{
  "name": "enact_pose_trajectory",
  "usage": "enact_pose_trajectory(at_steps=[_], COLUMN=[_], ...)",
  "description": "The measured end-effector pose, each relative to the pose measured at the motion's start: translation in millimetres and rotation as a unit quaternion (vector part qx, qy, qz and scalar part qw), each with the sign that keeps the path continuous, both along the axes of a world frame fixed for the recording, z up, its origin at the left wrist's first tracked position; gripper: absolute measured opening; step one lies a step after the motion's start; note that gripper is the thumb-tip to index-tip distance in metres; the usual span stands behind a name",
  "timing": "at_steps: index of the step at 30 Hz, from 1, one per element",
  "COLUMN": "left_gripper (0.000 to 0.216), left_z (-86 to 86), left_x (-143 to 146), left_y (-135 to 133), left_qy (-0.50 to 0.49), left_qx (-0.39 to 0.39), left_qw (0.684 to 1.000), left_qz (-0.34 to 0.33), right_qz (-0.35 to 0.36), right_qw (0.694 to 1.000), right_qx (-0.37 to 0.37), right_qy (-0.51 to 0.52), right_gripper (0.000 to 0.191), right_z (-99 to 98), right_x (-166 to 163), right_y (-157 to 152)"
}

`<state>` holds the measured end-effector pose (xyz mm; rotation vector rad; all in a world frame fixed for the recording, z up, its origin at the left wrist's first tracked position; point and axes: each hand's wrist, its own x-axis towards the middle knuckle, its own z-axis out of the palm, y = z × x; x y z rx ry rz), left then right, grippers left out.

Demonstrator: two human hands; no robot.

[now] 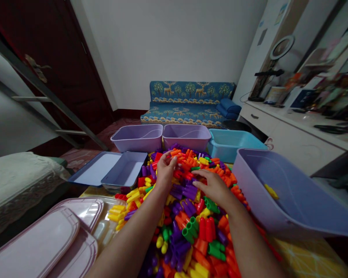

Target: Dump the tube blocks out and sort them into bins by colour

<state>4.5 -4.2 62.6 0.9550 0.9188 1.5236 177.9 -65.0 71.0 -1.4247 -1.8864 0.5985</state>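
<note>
A person's two bare hands reach over a large, loose heap of plastic pieces — red, orange, yellow, green and purple, many shaped like joined tubes — which fills the middle of a table covered in yellow patterned cloth. The left hand is over the far part of the heap, its thumb near its bent fingers; whether it grips a piece, I cannot tell. The right hand is just beside it, towards the table's right edge, with thumb and forefinger parted over red and purple pieces. Along the far edge stand two lavender bins, side by side, then a light blue bin near the far right corner. A lavender tub at the right edge holds a yellow piece. By the left edge sit a shallow grey-blue box and a flat lid; pale pink lids overlap towards the near left corner. Beyond is a blue sofa patterned with deer and trees. A sticker on a cabinet at upper right carries print — too small to read.
</note>
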Motion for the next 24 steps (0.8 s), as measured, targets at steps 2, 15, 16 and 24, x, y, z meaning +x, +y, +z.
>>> enact_pose_trajectory(at_steps=[2,15,16,24], left_gripper=[0.054,0.042,0.041,0.028], left_z=[5.9,66.1,64.9,53.9], left_x=[-2.2,-0.2,-1.6,-9.9], left_y=[5.6,105.7,108.9,108.1], left_qy=[0.002,0.472,0.529,0.750], left_qx=[0.003,0.240,0.241,0.200], left_qw=[1.000,0.833,0.800,0.630], left_qz=[0.015,0.160,0.145,0.022], right_qz=[0.004,0.008,0.009,0.010], right_qw=[1.000,0.999,0.999,0.999], right_qx=[0.004,-0.014,-0.015,-0.028], right_qy=[-0.009,-0.033,-0.033,-0.039], right_gripper=[0.033,0.034,0.034,0.036], right_z=[0.8,2.6,3.5,5.4], right_x=[-0.1,0.0,-0.1,-0.2], right_y=[-0.6,-1.9,-2.3,-2.3])
